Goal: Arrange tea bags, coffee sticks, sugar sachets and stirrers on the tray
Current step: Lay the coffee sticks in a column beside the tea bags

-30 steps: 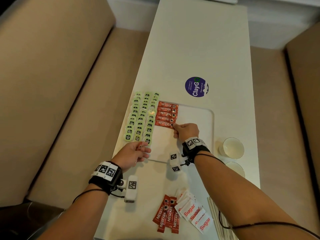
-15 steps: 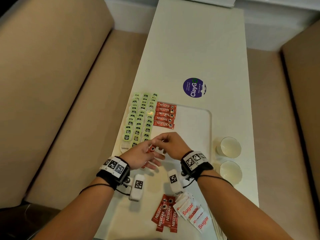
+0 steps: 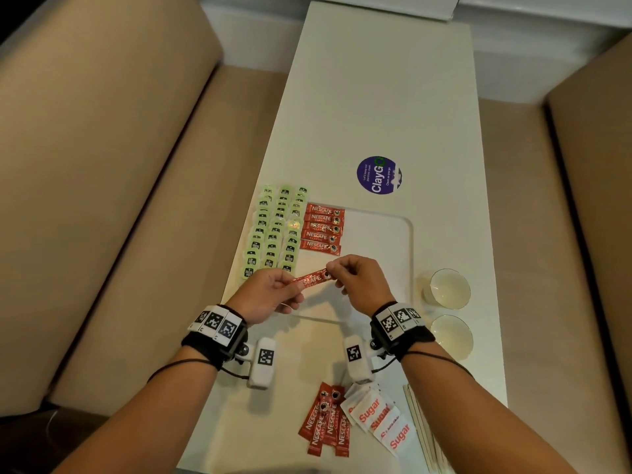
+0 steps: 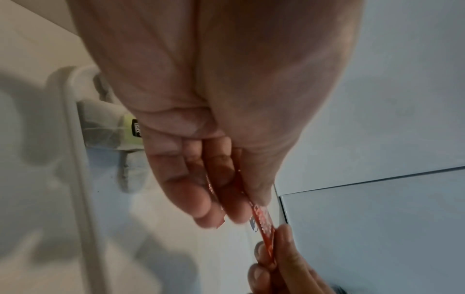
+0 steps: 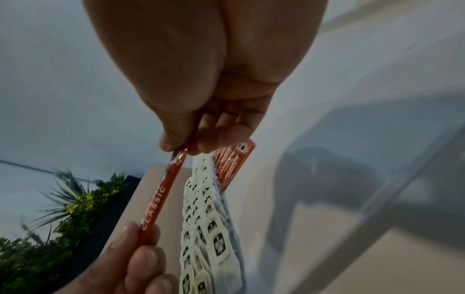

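Your left hand and right hand each pinch one end of the stick, held just nearside of the tray's stick row and tilted off its line.

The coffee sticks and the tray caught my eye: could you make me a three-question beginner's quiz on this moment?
1. True or false: the coffee stick held in the air is pinched at one end by the left hand and at the other by the right hand.
2. How many coffee sticks already lie in a row on the tray?
3. Where are the sugar sachets?
A) on the tray
B) on the table near the person, beside the loose coffee sticks
C) inside a cup

Key: 1 true; 2 five; 3 B
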Demonstrator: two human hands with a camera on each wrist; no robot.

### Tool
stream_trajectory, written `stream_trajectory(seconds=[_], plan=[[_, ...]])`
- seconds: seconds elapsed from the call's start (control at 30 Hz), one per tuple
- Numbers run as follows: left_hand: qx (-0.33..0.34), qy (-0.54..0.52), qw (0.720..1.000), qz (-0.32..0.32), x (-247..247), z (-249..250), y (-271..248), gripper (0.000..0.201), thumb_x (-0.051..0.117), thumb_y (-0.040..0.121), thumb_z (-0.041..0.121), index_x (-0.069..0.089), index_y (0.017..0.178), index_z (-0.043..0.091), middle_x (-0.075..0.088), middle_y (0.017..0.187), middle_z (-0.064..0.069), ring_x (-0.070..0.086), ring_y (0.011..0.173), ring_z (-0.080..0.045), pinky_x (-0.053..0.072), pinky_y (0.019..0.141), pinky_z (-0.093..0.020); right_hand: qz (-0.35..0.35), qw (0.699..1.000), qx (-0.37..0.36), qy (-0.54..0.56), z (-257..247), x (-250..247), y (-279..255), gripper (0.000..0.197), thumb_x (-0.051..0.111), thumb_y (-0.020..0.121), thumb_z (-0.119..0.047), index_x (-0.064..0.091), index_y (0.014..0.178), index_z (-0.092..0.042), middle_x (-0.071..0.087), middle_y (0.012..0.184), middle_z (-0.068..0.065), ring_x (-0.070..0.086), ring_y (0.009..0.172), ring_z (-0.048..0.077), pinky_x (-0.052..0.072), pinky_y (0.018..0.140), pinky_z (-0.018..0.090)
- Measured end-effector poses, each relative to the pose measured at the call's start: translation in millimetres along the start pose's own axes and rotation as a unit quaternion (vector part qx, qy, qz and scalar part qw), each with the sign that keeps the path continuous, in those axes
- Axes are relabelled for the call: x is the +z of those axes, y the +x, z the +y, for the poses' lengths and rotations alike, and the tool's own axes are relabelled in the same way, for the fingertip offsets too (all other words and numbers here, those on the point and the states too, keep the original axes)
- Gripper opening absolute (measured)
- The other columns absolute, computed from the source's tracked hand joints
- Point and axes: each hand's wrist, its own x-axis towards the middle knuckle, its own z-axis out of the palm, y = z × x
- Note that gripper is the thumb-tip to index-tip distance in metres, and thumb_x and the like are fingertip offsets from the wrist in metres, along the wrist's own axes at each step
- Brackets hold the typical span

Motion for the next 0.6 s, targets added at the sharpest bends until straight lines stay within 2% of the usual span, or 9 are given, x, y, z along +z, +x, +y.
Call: stream_trajectory(seconds=[0.13,0.23,0.47,0.6], plan=[[0.012,-0.021,0.998,0.053,-4,-4,1,0.006,0.068,0.094,0.011,0.067,0.096,0.005,0.070,0.080,-0.007,0.069,0.074,-0.020,0.059,0.068,-0.029,0.005,1.000,0.011,0.005,3,-4,-7,0.015,0.067,0.097,-0.021,0.075,0.088,-0.011,0.071,0.075,-0.002,0.061,0.062,0.006,0.053,0.059,0.024],[0.014,-0.028,0.998,0.060,-2,-5,-1,0.004,0.067,0.094,0.010,0.066,0.095,0.006,0.068,0.081,-0.009,0.069,0.074,-0.020,0.059,0.067,-0.030,-0.011,1.000,0.015,0.017,7,-2,-15,0.011,0.068,0.096,-0.020,0.074,0.091,-0.014,0.072,0.076,-0.003,0.062,0.064,0.007,0.052,0.058,0.022],[0.016,0.001,0.997,0.072,5,-12,-8,0.005,0.064,0.096,0.011,0.066,0.093,0.008,0.070,0.080,-0.008,0.068,0.075,-0.020,0.057,0.063,-0.033,-0.013,0.999,0.024,0.018,19,4,-31,0.007,0.070,0.095,-0.018,0.074,0.093,-0.014,0.074,0.085,0.010,0.062,0.066,0.005,0.053,0.060,0.022],[0.019,0.036,0.994,0.103,11,-19,-9,0.011,0.063,0.098,0.015,0.068,0.092,0.007,0.068,0.076,-0.008,0.066,0.071,-0.018,0.056,0.062,-0.031,0.006,0.999,0.029,-0.011,28,8,-31,0.009,0.070,0.094,-0.021,0.075,0.087,-0.020,0.073,0.077,0.002,0.063,0.064,0.005,0.053,0.064,0.024]])
